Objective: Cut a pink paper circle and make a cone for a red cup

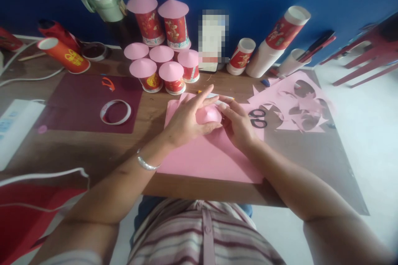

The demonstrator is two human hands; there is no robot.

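A small pink paper cone (208, 114) is held just above a stack of pink paper sheets (211, 157). My left hand (188, 118) curves round the cone from the left, thumb below and fingers above. At the cone's right edge, the fingers of my right hand (238, 122) are closed, pinching the paper. Beside my right hand lie the dark handles of a pair of scissors (258, 118). Behind my fingertips is a small white and yellow item (228, 98), partly hidden, its kind unclear.
At the back stand several red paper cups with pink cone tops (172, 70). Stacked cups (275, 45) and a phone (213, 43) are beside them. Cut pink scraps (298, 107) lie right. A paper ring (115, 112) and orange cup (65, 56) are left, near white cables (40, 177).
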